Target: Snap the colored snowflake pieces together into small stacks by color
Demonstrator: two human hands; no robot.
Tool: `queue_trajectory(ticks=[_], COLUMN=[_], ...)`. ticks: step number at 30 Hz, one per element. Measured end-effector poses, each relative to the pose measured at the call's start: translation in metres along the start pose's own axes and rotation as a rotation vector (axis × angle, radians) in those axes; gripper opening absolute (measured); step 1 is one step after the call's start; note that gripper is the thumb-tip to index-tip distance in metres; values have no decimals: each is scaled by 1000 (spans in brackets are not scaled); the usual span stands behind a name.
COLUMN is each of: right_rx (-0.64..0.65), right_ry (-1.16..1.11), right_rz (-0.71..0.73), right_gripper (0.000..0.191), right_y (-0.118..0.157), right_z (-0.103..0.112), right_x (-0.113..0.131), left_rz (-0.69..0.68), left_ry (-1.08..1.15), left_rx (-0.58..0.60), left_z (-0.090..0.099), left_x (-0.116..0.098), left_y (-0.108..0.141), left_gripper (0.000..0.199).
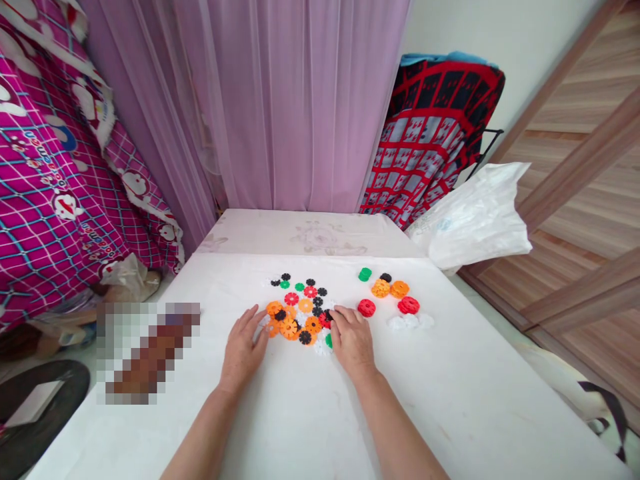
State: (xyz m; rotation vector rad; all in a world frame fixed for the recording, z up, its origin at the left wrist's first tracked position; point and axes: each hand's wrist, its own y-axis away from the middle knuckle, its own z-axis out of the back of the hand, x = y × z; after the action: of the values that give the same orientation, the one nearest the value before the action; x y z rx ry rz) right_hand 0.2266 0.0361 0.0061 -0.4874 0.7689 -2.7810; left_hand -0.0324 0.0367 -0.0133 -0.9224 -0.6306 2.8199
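Note:
A loose pile of notched plastic discs point(289, 327), in orange, black, red, green and white, lies on the white table point(450, 400). My left hand point(243, 348) rests at the pile's left edge, fingers apart and nothing held. At the right edge is my right hand point(353, 339), its fingers spread over a few discs and touching a black one. Farther right, sorted groups stand apart: green discs point(365, 274), orange discs point(381, 288), red discs point(367, 307), more red ones point(409, 305), a black disc point(385, 277) and white discs point(411, 321).
A blurred, pixelated object point(153, 353) lies on the table's left side. Beyond the far edge hangs a purple curtain point(300, 107). A white plastic bag point(475, 217) is at the back right, near a wooden cabinet point(575, 180). Pink patterned cloth point(65, 187) hangs at left.

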Motion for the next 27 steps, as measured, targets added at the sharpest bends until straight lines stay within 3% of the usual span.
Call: queue_trajectory(ticks=[4, 11, 18, 24, 27], right_rx=[36, -23, 109, 72, 97], right_ry=[-39, 27, 23, -124, -64], right_rz=[65, -4, -17, 2, -35], right_gripper=[27, 29, 27, 28, 26], right_y=[0, -4, 1, -5, -16], right_z=[2, -1, 5, -1, 1], right_x=[1, -4, -2, 0, -1], left_rz=[17, 10, 21, 8, 1], left_ry=[24, 17, 13, 18, 15], left_rx=[-16, 7, 22, 9, 13], left_z=[1, 2, 2, 2, 1], left_x=[0, -3, -3, -3, -3], left_y=[-1, -1, -1, -1, -1], left_gripper=[39, 38, 37, 36, 36])
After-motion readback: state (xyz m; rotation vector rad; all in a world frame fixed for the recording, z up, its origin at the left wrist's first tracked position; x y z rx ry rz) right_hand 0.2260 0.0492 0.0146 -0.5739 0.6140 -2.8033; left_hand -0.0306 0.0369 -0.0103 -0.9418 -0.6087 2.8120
